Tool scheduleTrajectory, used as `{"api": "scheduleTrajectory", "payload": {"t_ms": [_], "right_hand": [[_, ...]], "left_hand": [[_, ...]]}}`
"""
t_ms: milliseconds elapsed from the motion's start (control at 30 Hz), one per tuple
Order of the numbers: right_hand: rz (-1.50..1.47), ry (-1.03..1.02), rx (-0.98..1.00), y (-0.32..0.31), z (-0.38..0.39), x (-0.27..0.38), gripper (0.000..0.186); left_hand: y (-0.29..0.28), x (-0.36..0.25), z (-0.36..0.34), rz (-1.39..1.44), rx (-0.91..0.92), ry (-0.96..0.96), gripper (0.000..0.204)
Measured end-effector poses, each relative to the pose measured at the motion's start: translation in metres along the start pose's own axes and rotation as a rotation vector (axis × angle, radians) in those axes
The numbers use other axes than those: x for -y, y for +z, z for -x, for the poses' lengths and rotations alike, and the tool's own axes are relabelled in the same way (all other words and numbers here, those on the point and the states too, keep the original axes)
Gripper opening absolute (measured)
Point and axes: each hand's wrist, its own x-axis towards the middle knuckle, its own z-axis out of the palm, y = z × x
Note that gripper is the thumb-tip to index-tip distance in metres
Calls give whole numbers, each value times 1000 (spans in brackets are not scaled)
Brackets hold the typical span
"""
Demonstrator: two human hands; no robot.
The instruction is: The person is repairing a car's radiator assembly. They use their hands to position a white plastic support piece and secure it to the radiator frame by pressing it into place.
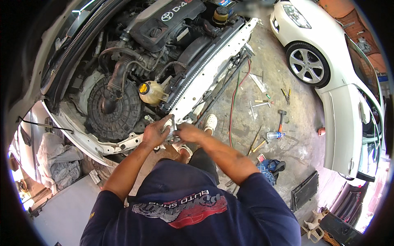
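Observation:
At the front corner of an engine bay, my left hand [155, 133] and my right hand [187, 133] meet at a small silvery-white part. My left hand's fingers are closed around one side of it. My right hand's fingers grip the other side and hide much of it, so I cannot make out its kind or whether it is fixed to the car. Just beyond the hands run the white front crossmember [193, 95] and the radiator [207, 61]. A coolant reservoir [151, 93] with a yellow cap stands close by, right of a round black air cleaner housing [130, 107].
A dark engine cover [158, 26] lies deeper in the bay. On the floor to the right are a hammer [282, 117], pliers [286, 96], a water bottle [274, 135], a red hose [230, 119] and a blue cloth [267, 170]. A white car [332, 49] stands beyond them.

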Motion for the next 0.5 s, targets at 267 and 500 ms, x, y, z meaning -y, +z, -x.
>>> {"api": "scheduleTrajectory", "payload": {"t_ms": [267,500], "right_hand": [[49,-26,-64,-23,18,-17,35],[268,-41,-77,-113,-8,19,26]], "left_hand": [[4,10,5,71,-150,155,55],[2,6,3,28,-144,119,54]]}}
